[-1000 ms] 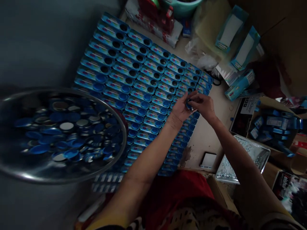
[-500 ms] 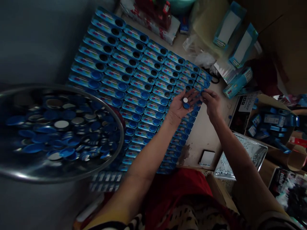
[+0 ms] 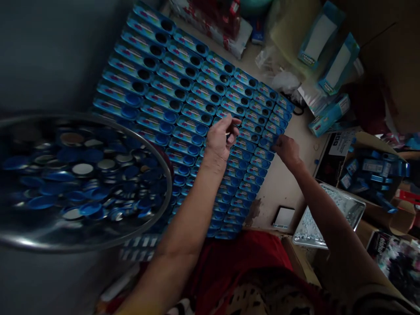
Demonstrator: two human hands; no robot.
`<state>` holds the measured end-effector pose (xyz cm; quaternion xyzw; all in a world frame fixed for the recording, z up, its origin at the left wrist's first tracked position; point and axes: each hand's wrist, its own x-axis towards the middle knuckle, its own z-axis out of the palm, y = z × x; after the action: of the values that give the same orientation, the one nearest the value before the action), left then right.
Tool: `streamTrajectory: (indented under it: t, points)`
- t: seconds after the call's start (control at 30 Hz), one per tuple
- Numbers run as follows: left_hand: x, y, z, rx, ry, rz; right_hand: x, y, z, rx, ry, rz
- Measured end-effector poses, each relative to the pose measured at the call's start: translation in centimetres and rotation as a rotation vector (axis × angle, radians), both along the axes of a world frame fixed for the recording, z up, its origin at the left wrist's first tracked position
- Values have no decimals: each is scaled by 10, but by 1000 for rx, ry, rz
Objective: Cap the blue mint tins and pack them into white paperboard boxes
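Rows of flat blue packs (image 3: 169,101) with printed fronts cover the table, each with a round spot at one end. Toward the back these spots are dark holes; nearer me, blue discs fill them. My left hand (image 3: 219,139) hovers over the middle rows, fingers curled around small round discs (image 3: 227,137) that are mostly hidden. At the right edge of the rows, my right hand (image 3: 287,150) has its fingers pinched together against a pack end; what is between the fingertips is hidden. A metal bowl (image 3: 168,175) of loose blue and silvery discs (image 3: 93,194) is at the left.
Blue cartons (image 3: 323,33) and plastic wrap (image 3: 284,81) lie at the back right. On the right are a cardboard box of small blue packs (image 3: 374,168), a metal tray (image 3: 356,214) with small pale bits and a small white-topped box (image 3: 284,216).
My left hand has moved left, away from my right hand, and its open palm has curled over the discs. My right hand has come slightly nearer me along the rows' right edge.
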<state>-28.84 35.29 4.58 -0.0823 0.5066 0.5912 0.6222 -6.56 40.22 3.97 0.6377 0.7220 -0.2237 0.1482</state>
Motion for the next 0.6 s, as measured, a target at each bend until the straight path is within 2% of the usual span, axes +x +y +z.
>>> streamTrajectory:
  t: [0.1,0.17,0.37,0.5,0.6]
  points:
    - [9,-16,3,27,212,58,-5,4,0,1,-83,45]
    - [12,-25,8,27,210,93,-6,5,1,-6,-105,70]
    - [8,-53,19,-75,-163,-3,0,19,8,-61,-164,163]
    - [9,-75,21,-170,-250,75,-3,20,17,-20,-155,190]
    - [11,-84,23,-178,-313,144,-12,12,24,55,-90,167]
